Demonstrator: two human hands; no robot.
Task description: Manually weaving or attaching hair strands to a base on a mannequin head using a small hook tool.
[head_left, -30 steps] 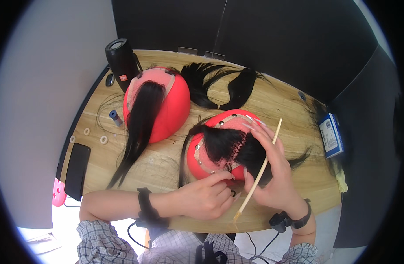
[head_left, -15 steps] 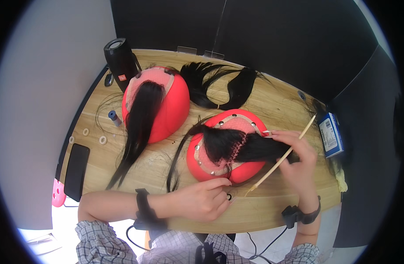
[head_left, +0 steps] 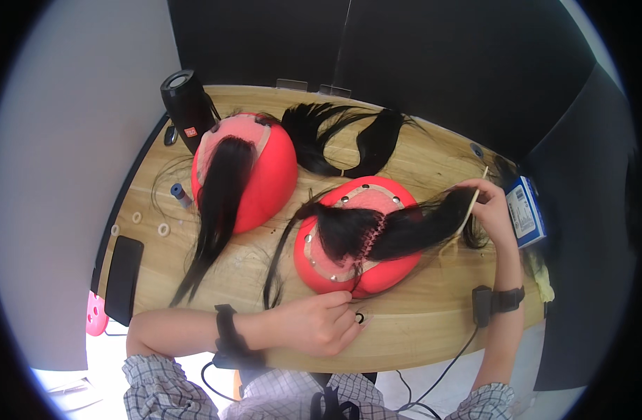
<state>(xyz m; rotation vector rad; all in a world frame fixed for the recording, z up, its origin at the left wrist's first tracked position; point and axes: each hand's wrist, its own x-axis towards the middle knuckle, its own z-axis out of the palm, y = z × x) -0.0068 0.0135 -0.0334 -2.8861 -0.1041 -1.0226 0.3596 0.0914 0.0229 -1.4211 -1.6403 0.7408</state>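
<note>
A red head form (head_left: 394, 276) with a pink net cap (head_left: 328, 248) pinned to it sits in front of me. Black hair (head_left: 345, 227) is fixed on the cap, with a row of knots across the middle. My left hand (head_left: 321, 325) is closed at the form's near edge, thumb and finger pinched where a thin dark strand runs down from the cap. To the right, my right hand (head_left: 494, 213) is closed around the far end of a long black hair lock (head_left: 433, 220), stretched sideways off the form. A thin pale stick tool (head_left: 469, 213) lies in the same hand.
A second red form (head_left: 275, 182) with a long hair lock stands at left, by a black cylindrical speaker (head_left: 188, 108). Loose hair bundles (head_left: 380, 143) lie behind. A phone (head_left: 125, 276), thread spool (head_left: 179, 192) and small rings (head_left: 163, 229) are left, a blue box (head_left: 525, 213) right.
My right hand has moved right and slightly up, drawing the hair lock out away from the form. The stick has swung more upright with it. My left hand stays nearly in place.
</note>
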